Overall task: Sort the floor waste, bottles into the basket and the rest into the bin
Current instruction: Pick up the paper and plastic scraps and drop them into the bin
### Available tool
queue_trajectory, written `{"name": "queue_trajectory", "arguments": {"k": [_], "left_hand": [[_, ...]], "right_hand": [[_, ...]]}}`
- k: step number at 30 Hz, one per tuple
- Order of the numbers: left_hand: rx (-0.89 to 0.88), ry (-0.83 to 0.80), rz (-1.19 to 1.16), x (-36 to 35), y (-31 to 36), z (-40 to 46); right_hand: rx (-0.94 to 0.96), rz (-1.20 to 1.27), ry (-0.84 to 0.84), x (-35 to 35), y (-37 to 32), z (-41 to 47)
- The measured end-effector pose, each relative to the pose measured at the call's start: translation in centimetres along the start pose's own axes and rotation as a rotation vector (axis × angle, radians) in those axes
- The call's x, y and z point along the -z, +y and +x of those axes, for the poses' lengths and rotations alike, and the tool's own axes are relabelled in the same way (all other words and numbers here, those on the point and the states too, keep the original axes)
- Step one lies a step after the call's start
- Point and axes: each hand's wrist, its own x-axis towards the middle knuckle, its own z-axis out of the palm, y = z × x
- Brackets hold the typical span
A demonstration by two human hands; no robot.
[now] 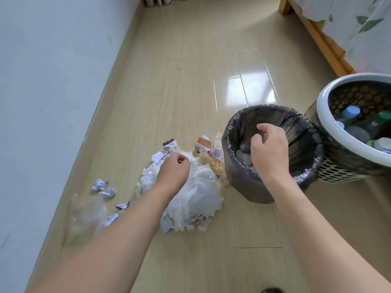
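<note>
The bottles seem to be sorted already, so the step in hand is the second one: moving the loose paper and plastic into the bin (pixel 239 132). The right hand (pixel 268 146) hangs over the open mouth of the bin with its fingers loosely curled, and I see nothing between them, so I judge it has let go of its load. The left hand (pixel 174 168) is down on the white waste pile (pixel 196 195), which lies on the floor (pixel 190 70) just beside the bin, and its fingers are curled into the crumpled paper as if pinching a part of it (how firm this grip is, I cannot tell). The next move probably calls for lifting that handful over the rim without dropping scraps, and then coming back for the small pieces (pixel 103 188) and the clear plastic film (pixel 86 210) that lie further left, near the wall. The bin is lined with a black bag and holds some pale waste at the bottom. The basket (pixel 330 132), touching the bin on its right side, holds several bottles (pixel 357 123) with blue, green and white caps.
</note>
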Motion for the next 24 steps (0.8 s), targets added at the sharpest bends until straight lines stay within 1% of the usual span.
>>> {"name": "queue_trajectory", "arguments": {"k": [2, 3, 5, 6, 7, 9, 11, 13, 15, 17, 19, 22, 24], "left_hand": [[0.087, 0.025, 0.028, 1.5, -3.5, -0.5], [0.118, 0.034, 0.052, 2.0, -5.2, -0.8], [0.154, 0.039, 0.127, 2.7, -7.7, -1.7], [0.162, 0.032, 0.173, 2.7, -8.7, -2.1], [0.162, 0.019, 0.211, 2.5, -9.7, -2.4], [0.115, -0.009, 0.289, 1.9, -11.3, -3.0], [-0.008, 0.035, 0.430, 0.5, -12.6, -3.0], [-0.134, 0.112, 0.509, -1.0, -12.6, -2.8], [-0.206, 0.123, 0.562, -2.3, -12.2, -2.5], [-0.243, 0.096, 0.655, -3.0, -12.2, -2.0], [-0.269, 0.100, 0.700, -2.8, -12.4, -1.5], [-0.305, 0.106, 0.741, -2.3, -12.7, -1.4], [-0.290, 0.086, 0.683, -2.0, -13.1, -1.2]], "right_hand": [[0.198, 0.064, 0.002, -2.4, -1.4, -2.1], [0.280, 0.083, -0.036, -3.7, -1.8, -3.4], [0.418, 0.071, -0.161, -6.5, -1.5, -5.9], [0.455, 0.040, -0.239, -7.7, -0.8, -7.0], [0.452, -0.008, -0.327, -8.8, 0.0, -8.1], [0.370, -0.131, -0.491, -10.6, 2.2, -10.0], [0.220, -0.220, -0.586, -11.6, 4.4, -11.0], [0.069, -0.228, -0.609, -11.7, 5.9, -10.9], [-0.033, -0.225, -0.609, -11.6, 6.8, -10.4], [-0.069, -0.237, -0.583, -11.3, 7.0, -10.0], [-0.071, -0.224, -0.556, -11.1, 6.8, -9.7], [-0.125, -0.187, -0.621, -11.1, 6.6, -9.2], [-0.169, -0.191, -0.662, -11.5, 6.6, -9.1]]}}
